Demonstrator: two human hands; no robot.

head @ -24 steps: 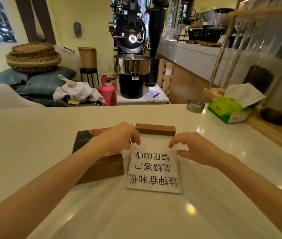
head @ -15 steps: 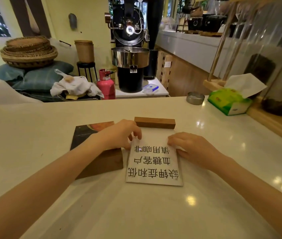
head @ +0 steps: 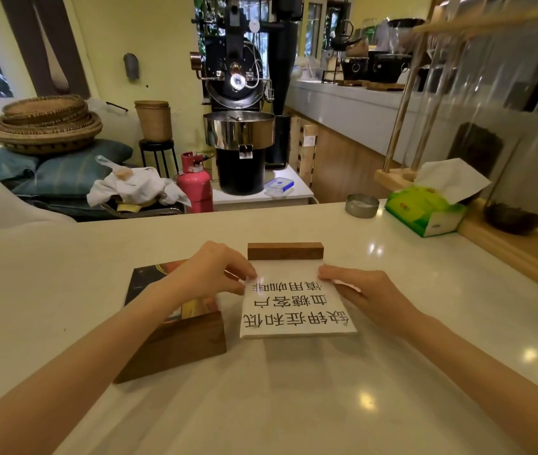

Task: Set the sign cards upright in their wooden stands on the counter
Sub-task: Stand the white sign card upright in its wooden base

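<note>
progress: none upright yet | white card (head: 295, 303) flat, left hand (head: 208, 274) and right hand (head: 363, 292) pinching its far corners | left: seat it in wooden stand (head: 285, 251); dark card (head: 162, 290) too

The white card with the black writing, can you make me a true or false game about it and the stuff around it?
1. The white card lies flat on the counter. True.
2. The left hand and right hand touch the card's far corners. True.
3. The card already stands in the small wooden stand. False: the stand sits just beyond the card's far edge, with nothing in it.
4. The green tissue box is on the person's left. False: it is far right.
5. The dark card lies beside the white one, under the left arm. True.
</note>
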